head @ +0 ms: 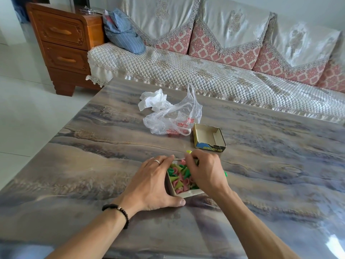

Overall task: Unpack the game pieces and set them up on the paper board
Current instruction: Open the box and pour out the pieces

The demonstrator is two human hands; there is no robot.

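My left hand (155,182) braces the open cardboard box (183,193) on the tabletop (93,165) — grip clasping its wall. My right hand (203,172) digs among the cone pieces (180,176), fingers curled; whether pinching one, I cannot tell. Light, slippery plastic — pinch near the base.

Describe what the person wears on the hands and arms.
Both forearms are bare, with no sleeves in view. The left hand has a plain silver ring on one finger and a dark beaded bracelet at the wrist. The right hand wears nothing visible.
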